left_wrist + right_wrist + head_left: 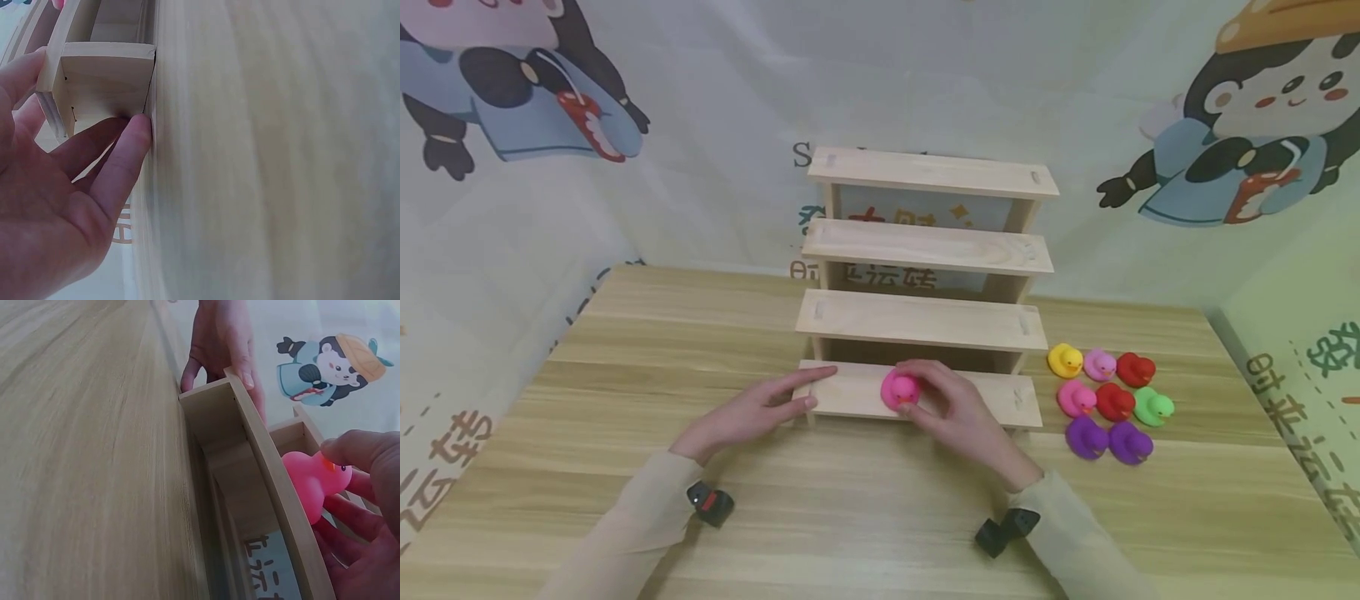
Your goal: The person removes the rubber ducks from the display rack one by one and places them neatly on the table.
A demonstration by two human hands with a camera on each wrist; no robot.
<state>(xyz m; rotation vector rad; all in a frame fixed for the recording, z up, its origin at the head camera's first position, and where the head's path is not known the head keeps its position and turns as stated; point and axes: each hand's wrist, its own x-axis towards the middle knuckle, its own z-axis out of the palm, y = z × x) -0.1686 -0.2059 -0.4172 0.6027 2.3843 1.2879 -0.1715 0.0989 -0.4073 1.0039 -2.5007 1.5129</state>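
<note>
A pale wooden step shelf with stacked treads stands on the table. Over its lowest tread, my right hand pinches a hot-pink rubber duck between thumb and fingers. The right wrist view shows the duck beside the tread's edge, thumb near its orange beak. At the tread's left end, my left hand holds the shelf, one finger lying on top. In the left wrist view, other fingers of that hand touch the end panel near the tabletop.
To the right of the shelf, several rubber ducks sit grouped on the wood-grain table: yellow, pink, red, green and purple. A printed cloth backdrop with cartoon figures hangs behind and around the table.
</note>
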